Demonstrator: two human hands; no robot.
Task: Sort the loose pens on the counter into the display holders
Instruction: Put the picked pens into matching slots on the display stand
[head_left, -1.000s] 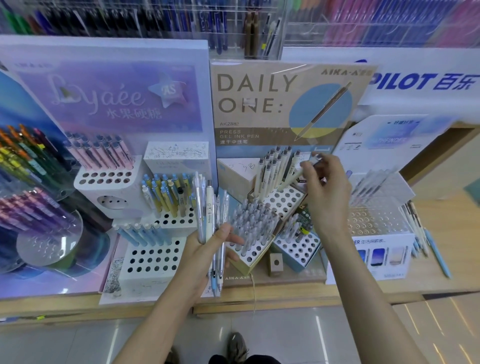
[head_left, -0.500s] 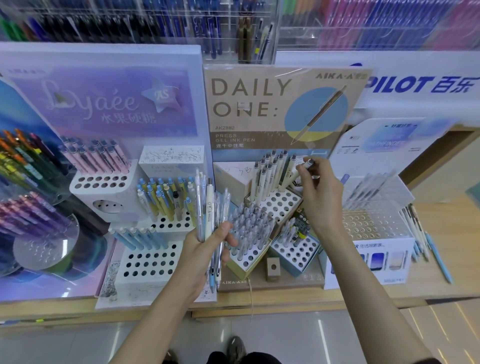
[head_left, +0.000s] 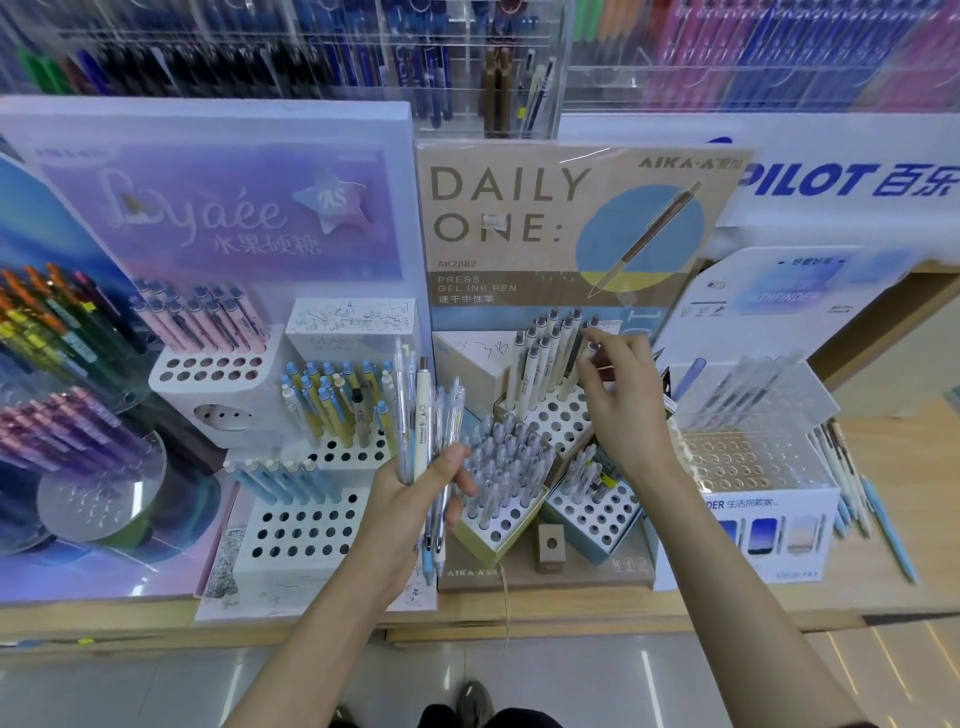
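Pens (head_left: 423, 415) bundled upright in the left hand's (head_left: 410, 499) closed grip; the right hand's (head_left: 623, 400) grip pinches one pen (head_left: 577, 345) standing in the cream holder (head_left: 550, 421).

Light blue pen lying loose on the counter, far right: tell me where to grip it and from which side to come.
Pinch the light blue pen mid-barrel, coming from above and from its right. It lies flat on the counter, outermost of the loose pens, so its right flank is free, while white pens crowd its left.
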